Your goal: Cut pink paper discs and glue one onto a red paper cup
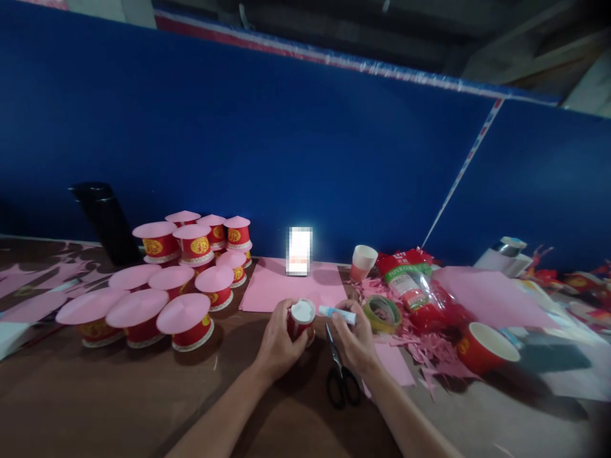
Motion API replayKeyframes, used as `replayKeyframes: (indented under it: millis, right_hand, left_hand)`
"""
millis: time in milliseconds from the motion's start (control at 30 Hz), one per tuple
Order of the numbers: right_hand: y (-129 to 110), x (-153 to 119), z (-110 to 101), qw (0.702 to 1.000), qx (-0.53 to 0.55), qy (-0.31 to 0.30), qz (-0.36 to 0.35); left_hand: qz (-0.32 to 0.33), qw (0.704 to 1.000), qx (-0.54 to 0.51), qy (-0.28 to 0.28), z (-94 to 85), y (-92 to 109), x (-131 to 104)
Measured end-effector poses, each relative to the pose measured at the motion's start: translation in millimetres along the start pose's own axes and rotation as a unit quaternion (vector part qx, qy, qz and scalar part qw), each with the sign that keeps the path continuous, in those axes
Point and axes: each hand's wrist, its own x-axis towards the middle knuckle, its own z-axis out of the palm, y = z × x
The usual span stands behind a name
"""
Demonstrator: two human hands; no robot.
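In the head view my left hand (277,346) is wrapped round a red paper cup (296,327), whose pale round end faces up. My right hand (356,340) grips a white and light-blue glue tube (338,314), its tip pointing left toward the cup but apart from it. Black-handled scissors (340,375) lie on the table between my forearms, blades pointing away from me. Behind the cup, pink paper sheets (267,286) lie flat. To the left stand several red cups with pink cone-shaped paper tops (185,313), some of them stacked.
A lit phone (299,251) stands upright at the back, near the blue partition (286,140). A black flask (107,222) is at the far left. On the right are a tape roll (382,313), pink scraps (432,350), a red plastic packet (413,286) and a tipped red cup (487,346).
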Motion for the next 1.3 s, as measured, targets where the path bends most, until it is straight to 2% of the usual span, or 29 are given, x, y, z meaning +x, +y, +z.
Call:
replayKeyframes:
  millis: [233,367,533,667,833,1067,1300]
  right_hand:
    - [0.4,1.8,1.4,0.997,0.046,0.037,0.039]
    - [-1.3,1.6,2.0,0.997,0.05,0.051,0.039]
    - [2.9,2.3,0.2,0.997,0.035,0.067,0.024]
    - [5.9,1.1,-0.2,0.997,0.036,0.063,0.023]
    - [3.0,-0.7,2.6,0.997,0.059,0.052,0.022]
    - [-2.1,-2.7,3.1,0.998,0.05,0.037,-0.003]
    - [-10.8,-14.4,6.3,0.999,-0.025,0.007,-0.048]
  left_hand:
    - [0.021,0.998,0.054,-0.006,-7.8,7.8,2.4]
    - [-0.009,0.999,0.05,-0.003,-5.1,4.5,0.6]
    - [-0.031,0.996,0.007,-0.079,-1.7,-3.0,-5.3]
    - [-0.05,0.996,0.022,-0.076,1.5,-4.6,-5.8]
    - [-0.02,0.998,0.028,-0.047,1.7,-0.7,-3.3]
    - [-0.025,0.993,-0.004,-0.111,-2.3,7.4,-2.8]
    - [-0.034,0.997,0.026,-0.06,0.0,5.0,-0.3]
